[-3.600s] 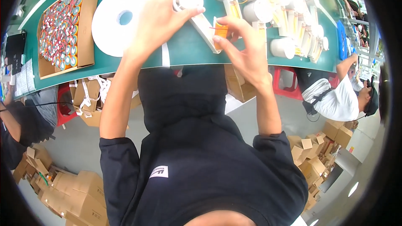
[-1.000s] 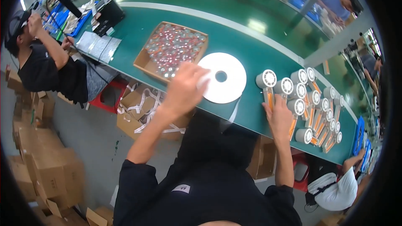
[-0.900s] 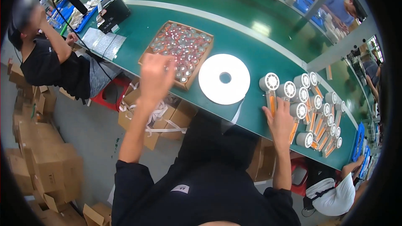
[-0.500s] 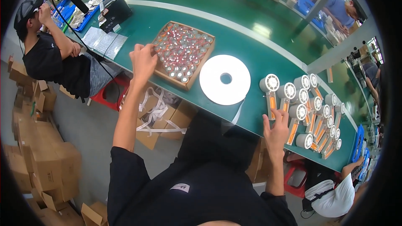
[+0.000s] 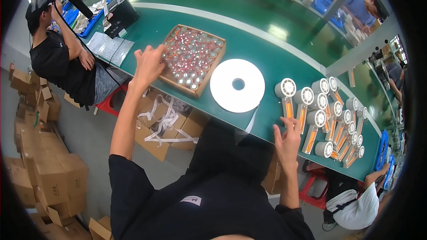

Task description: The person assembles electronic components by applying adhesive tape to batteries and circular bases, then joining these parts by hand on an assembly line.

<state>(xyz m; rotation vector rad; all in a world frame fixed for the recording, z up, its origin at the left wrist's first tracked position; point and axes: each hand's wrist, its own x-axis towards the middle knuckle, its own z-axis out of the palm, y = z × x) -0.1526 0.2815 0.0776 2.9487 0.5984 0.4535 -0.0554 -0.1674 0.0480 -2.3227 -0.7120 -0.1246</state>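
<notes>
Green glossy worktop (image 5: 153,22): cardboard box (image 5: 215,64) of wired cells (image 5: 195,55), flat white reel (image 5: 224,88), round-headed pale fans (image 5: 316,118).
Left hand (image 5: 149,64) at box's left edge, fingers curled; cannot tell whether they grip a cell. Right hand (image 5: 288,143) by the leftmost fan's straight handle, thumb and fingers parted, nothing held. Reel between box and fans; slotted heads, orange-lined handles.

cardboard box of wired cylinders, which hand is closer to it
Left. The left hand is at the left edge of the cardboard box; the right hand is farther off, past the white roll, beside the white round-headed parts.
</notes>
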